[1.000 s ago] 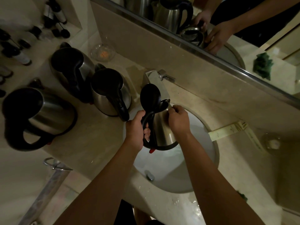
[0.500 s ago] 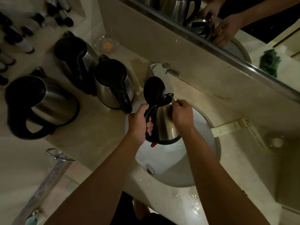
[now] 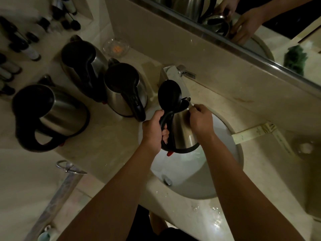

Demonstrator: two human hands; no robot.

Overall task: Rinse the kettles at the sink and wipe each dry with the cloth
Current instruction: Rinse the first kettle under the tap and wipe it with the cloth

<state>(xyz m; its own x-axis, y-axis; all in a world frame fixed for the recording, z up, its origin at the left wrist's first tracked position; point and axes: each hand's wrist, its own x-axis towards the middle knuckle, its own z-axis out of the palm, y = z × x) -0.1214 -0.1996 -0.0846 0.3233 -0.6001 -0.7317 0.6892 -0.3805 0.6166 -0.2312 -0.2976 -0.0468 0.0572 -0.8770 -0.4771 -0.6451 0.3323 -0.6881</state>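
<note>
Over the white sink basin (image 3: 224, 171) I hold a steel kettle (image 3: 182, 134) with its black lid flipped up, just in front of the faucet (image 3: 171, 71). My left hand (image 3: 153, 132) grips the black handle. My right hand (image 3: 202, 120) presses against the kettle's body near the spout and rim. Three more steel kettles stand on the counter to the left: the nearest one (image 3: 125, 92) by the basin, one (image 3: 83, 66) behind it, and a large one (image 3: 52, 115) at the far left. A green cloth (image 3: 295, 59) shows only as a mirror reflection.
Small dark bottles (image 3: 19, 44) line the far left. A glass dish (image 3: 115, 47) sits by the wall. A paper strip (image 3: 255, 132) lies right of the basin, with a round dish (image 3: 304, 147) beyond. A towel ring (image 3: 66, 166) hangs below the wet counter edge.
The kettle stays in both hands over the basin, shifted slightly nearer the faucet. The camera view has drifted, moving the counter kettles a little in frame.
</note>
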